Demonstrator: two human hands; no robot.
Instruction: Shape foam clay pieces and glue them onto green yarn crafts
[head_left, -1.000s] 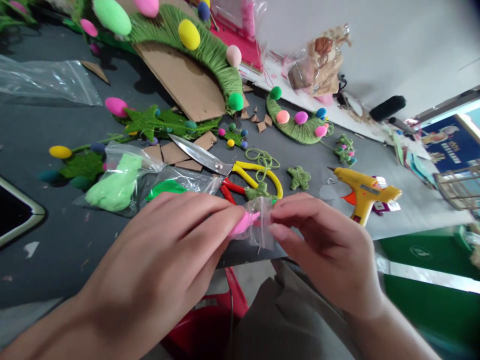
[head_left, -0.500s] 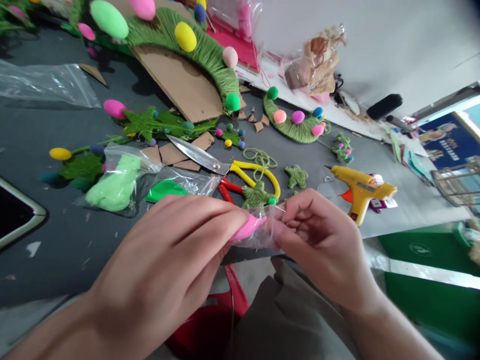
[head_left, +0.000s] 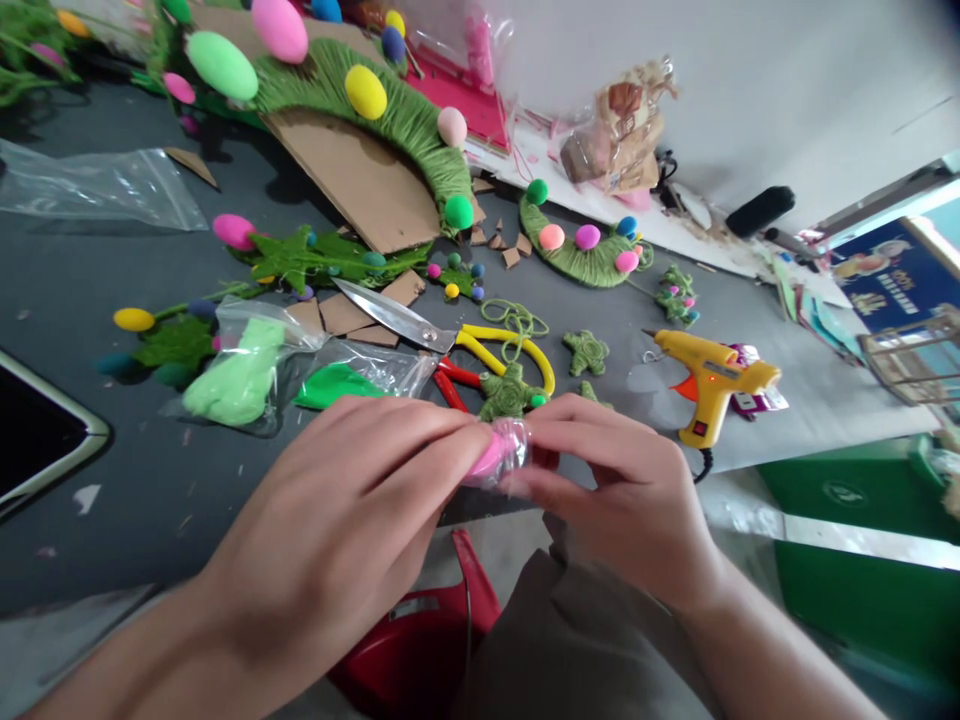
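Observation:
A small clear plastic bag of pink modelling clay (head_left: 491, 458) is between my two hands over the table's front edge. My left hand (head_left: 352, 490) is closed on its left side, and my fingers cover part of the clay. At the bag's right end, my right hand (head_left: 622, 480) pinches the clear plastic. Just beyond my fingers lie a green yarn-wrapped star (head_left: 508, 392) with a small green ball, and scissors (head_left: 442, 335) with yellow and red handles. Bags of light green clay (head_left: 240, 375) and bright green clay (head_left: 337, 385) lie left of the scissors.
A yellow hot glue gun (head_left: 712, 375) rests at the right on the grey table (head_left: 150, 480). Green yarn-wrapped crescents (head_left: 577, 255) with coloured balls and cardboard pieces (head_left: 352, 305) lie farther back. A dark-screened device (head_left: 45, 435) sits at the left edge.
My right hand has moved slightly left, closer to my left hand, and the bag's clear end is now gathered nearer the pink clay. The view has shifted a little.

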